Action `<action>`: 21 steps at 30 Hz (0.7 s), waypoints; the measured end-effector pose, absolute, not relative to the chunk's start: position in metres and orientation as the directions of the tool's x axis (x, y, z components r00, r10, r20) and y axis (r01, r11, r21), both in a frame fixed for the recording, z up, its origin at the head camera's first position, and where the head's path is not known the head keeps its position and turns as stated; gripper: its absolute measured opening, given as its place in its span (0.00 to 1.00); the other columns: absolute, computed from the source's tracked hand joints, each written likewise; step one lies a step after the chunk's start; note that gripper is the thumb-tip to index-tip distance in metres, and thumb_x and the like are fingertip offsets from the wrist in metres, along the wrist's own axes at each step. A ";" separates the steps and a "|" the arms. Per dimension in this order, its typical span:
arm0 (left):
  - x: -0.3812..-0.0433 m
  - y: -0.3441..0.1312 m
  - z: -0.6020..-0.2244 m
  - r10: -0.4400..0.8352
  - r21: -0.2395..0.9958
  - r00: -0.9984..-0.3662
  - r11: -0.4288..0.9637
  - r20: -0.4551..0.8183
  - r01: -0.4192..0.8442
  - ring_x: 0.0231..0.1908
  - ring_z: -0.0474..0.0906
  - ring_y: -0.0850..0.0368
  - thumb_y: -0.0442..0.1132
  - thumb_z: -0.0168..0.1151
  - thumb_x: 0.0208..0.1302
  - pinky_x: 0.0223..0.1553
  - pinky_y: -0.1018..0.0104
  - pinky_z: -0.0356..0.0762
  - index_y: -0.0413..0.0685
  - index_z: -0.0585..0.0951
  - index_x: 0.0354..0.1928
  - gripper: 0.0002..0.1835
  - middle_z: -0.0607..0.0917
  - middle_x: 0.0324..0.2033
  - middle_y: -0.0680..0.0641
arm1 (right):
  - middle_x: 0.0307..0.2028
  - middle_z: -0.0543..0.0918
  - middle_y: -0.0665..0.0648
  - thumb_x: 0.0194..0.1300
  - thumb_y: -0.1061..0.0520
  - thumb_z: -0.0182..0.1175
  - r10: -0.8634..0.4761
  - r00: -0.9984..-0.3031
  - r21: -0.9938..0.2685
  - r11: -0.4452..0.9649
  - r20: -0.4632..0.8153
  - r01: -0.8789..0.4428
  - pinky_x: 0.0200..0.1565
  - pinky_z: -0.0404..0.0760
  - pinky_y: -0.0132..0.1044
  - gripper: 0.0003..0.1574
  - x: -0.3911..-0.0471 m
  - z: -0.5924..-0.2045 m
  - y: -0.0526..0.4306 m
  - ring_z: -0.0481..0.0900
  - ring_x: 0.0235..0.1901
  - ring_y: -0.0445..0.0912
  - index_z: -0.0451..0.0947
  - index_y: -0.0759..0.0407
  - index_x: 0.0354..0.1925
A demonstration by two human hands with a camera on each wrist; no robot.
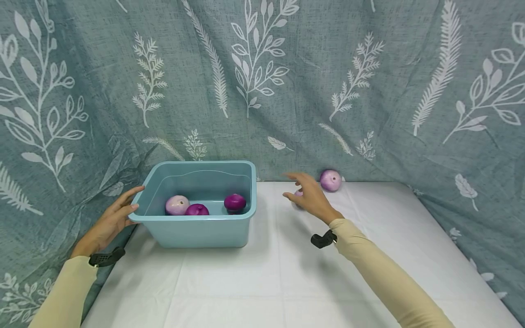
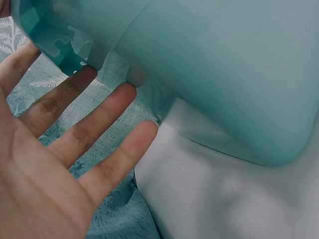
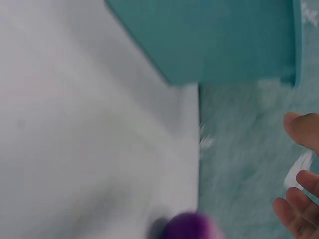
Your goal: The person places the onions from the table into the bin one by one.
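Note:
A light blue plastic bin (image 1: 201, 232) holds a pale purple onion (image 1: 177, 205) and two dark purple onions, one near the front wall (image 1: 197, 209) and one to the right (image 1: 235, 202). My left hand (image 1: 107, 222) is at the bin's left end, thumb by the rim; in the left wrist view its fingers (image 2: 107, 112) reach out nearly straight against the bin. To the bin's right, my right hand (image 1: 310, 197) is above the table with fingers spread, holding nothing. Behind it an onion (image 1: 298, 194) is mostly hidden, and another purple onion (image 1: 330, 180) lies by the back edge.
A white cloth (image 1: 229, 291) covers the table. Grey-green leaf-patterned fabric (image 1: 311, 82) hangs behind it and along both sides. The bin stands at the table's left, close to the back fabric.

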State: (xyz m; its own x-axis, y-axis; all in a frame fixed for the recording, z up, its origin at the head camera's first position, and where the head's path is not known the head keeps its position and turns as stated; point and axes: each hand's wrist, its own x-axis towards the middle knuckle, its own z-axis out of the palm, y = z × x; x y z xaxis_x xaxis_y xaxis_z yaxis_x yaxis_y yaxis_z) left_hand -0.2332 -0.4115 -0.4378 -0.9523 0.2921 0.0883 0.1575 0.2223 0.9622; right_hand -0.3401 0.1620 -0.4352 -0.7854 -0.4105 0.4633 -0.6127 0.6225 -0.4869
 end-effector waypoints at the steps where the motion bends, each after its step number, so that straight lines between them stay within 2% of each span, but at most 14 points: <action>1: -0.233 -0.411 -0.438 0.292 0.962 -0.952 0.224 0.087 0.156 0.76 0.46 0.39 0.43 0.43 0.85 0.54 0.66 0.75 0.65 0.48 0.84 0.32 0.39 0.82 0.43 | 0.63 0.78 0.59 0.65 0.50 0.74 -0.400 -0.796 -0.487 0.636 0.455 -0.598 0.51 0.81 0.51 0.38 -0.343 -0.439 0.167 0.79 0.53 0.55 0.74 0.55 0.70; 4: -0.234 -0.411 -0.437 0.289 0.961 -0.954 0.229 0.084 0.154 0.76 0.47 0.39 0.43 0.43 0.85 0.55 0.65 0.75 0.65 0.48 0.84 0.32 0.40 0.82 0.42 | 0.63 0.78 0.62 0.64 0.51 0.75 -0.370 -0.821 -0.497 0.662 0.434 -0.561 0.56 0.76 0.53 0.39 -0.350 -0.449 0.180 0.77 0.55 0.59 0.75 0.57 0.69; 10: -0.233 -0.411 -0.438 0.283 0.959 -0.955 0.236 0.086 0.156 0.75 0.51 0.46 0.43 0.43 0.85 0.55 0.65 0.75 0.65 0.48 0.84 0.32 0.40 0.82 0.41 | 0.62 0.77 0.67 0.62 0.53 0.76 -0.323 -0.853 -0.497 0.705 0.410 -0.506 0.65 0.67 0.57 0.40 -0.362 -0.468 0.199 0.71 0.63 0.61 0.75 0.62 0.68; 16: -0.233 -0.410 -0.438 0.269 0.959 -0.960 0.243 0.081 0.149 0.71 0.57 0.56 0.44 0.44 0.85 0.54 0.65 0.76 0.65 0.48 0.84 0.32 0.41 0.82 0.41 | 0.62 0.76 0.70 0.60 0.52 0.78 -0.266 -0.879 -0.504 0.738 0.395 -0.449 0.65 0.65 0.60 0.42 -0.370 -0.482 0.213 0.68 0.63 0.66 0.74 0.65 0.67; 18: -0.232 -0.410 -0.438 0.269 0.958 -0.960 0.244 0.081 0.149 0.71 0.57 0.56 0.44 0.43 0.85 0.54 0.66 0.76 0.65 0.48 0.84 0.32 0.40 0.82 0.41 | 0.62 0.75 0.71 0.60 0.50 0.77 -0.248 -0.892 -0.515 0.745 0.377 -0.424 0.64 0.66 0.62 0.43 -0.371 -0.484 0.215 0.68 0.61 0.67 0.73 0.65 0.68; 21: -0.232 -0.410 -0.438 0.280 0.960 -0.956 0.234 0.084 0.153 0.74 0.52 0.49 0.43 0.43 0.85 0.55 0.66 0.75 0.65 0.48 0.84 0.32 0.39 0.82 0.42 | 0.62 0.73 0.72 0.61 0.48 0.77 -0.233 -0.905 -0.515 0.759 0.355 -0.397 0.63 0.66 0.63 0.45 -0.372 -0.489 0.218 0.68 0.61 0.69 0.72 0.66 0.69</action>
